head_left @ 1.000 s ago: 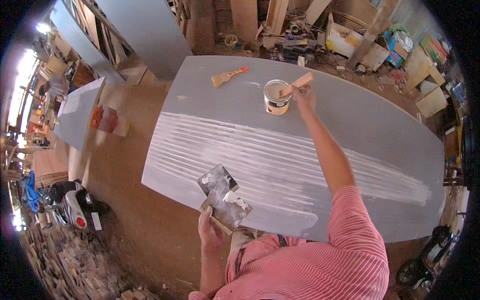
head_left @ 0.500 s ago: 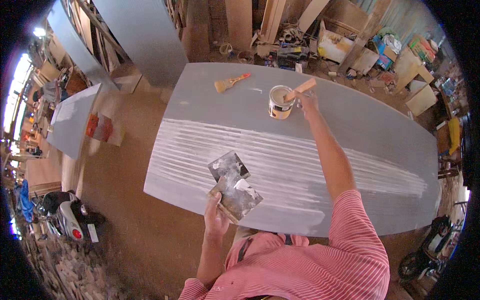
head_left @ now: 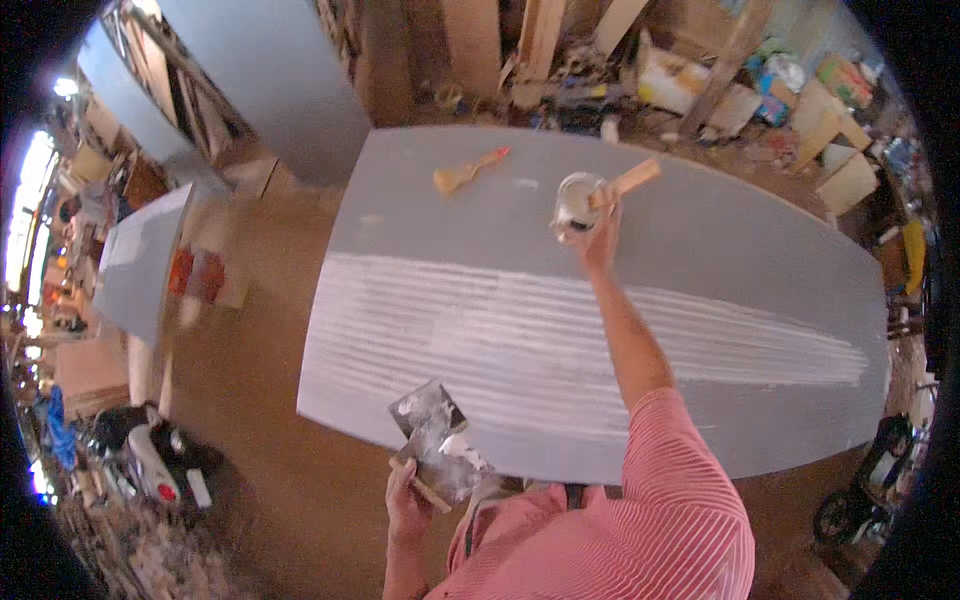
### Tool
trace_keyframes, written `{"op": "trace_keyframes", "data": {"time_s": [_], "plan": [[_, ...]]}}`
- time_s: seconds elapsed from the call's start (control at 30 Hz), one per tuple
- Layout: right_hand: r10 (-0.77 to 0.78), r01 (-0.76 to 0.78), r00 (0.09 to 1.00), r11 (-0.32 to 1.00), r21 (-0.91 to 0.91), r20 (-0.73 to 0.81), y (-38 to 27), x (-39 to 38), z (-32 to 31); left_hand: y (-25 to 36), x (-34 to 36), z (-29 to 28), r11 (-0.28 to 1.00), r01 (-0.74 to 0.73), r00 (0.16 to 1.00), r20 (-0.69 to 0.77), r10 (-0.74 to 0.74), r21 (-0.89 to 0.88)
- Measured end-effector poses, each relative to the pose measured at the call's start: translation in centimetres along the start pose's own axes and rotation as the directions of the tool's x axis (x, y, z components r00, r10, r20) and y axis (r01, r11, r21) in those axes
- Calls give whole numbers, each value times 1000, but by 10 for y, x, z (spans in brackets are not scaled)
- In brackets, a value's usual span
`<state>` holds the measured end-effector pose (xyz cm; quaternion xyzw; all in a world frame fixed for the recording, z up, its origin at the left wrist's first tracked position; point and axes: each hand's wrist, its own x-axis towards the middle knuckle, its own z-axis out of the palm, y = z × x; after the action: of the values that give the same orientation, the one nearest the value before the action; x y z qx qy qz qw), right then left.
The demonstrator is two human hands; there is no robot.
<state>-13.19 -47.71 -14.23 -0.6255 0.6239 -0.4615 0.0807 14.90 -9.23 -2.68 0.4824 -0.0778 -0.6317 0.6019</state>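
Note:
My left hand [head_left: 408, 505] grips a flat putty spreader [head_left: 462, 478] by its edge, near my body. A second, darker spreader [head_left: 430, 405] overlaps its far end; both carry smears of white putty. Across the board, my right hand [head_left: 598, 238] is wrapped round the near right side of an open metal can [head_left: 573, 197]. A flat wooden stick [head_left: 638, 177] leans out of the can to the right. Under them lies a large grey board [head_left: 740, 240] with long whitish streaks of putty along its middle.
A paintbrush [head_left: 468, 172] lies toward the board's far left corner. Grey panels [head_left: 270, 80] stand at the back left, with another grey board [head_left: 145, 255] on the left. Motorbikes stand at the lower left [head_left: 150, 455] and lower right [head_left: 870, 490]. Scrap and planks [head_left: 680, 80] fill the back.
My right hand has gone from the wooden stick to the can's side. My left hand has drawn the spreaders closer to my body. The view has shifted slightly.

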Motion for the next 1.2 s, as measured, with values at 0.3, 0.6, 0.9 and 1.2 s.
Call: {"op": "trace_keyframes", "data": {"time_s": [0.3, 0.6, 0.9, 1.2], "plan": [[-112, 108, 992, 993, -56, -63, 20, -4, -13, -6, -8, 40, 999, -43, 989, -139, 43, 7], [-119, 115, 992, 990, 81, 45, -25, -53, -165, -35, -28, 18, 979, -106, 981, -182, 74, -172], [71, -68, 997, 989, -128, 21, -6, -137, -299, -24, -4, -1, 989, -56, 998, -16, 55, -140], [305, -306, 952, 948, -89, -20, -11, -126, -304, -20, -7, -26, 997, 55, 984, -165, -62, -48]]}}
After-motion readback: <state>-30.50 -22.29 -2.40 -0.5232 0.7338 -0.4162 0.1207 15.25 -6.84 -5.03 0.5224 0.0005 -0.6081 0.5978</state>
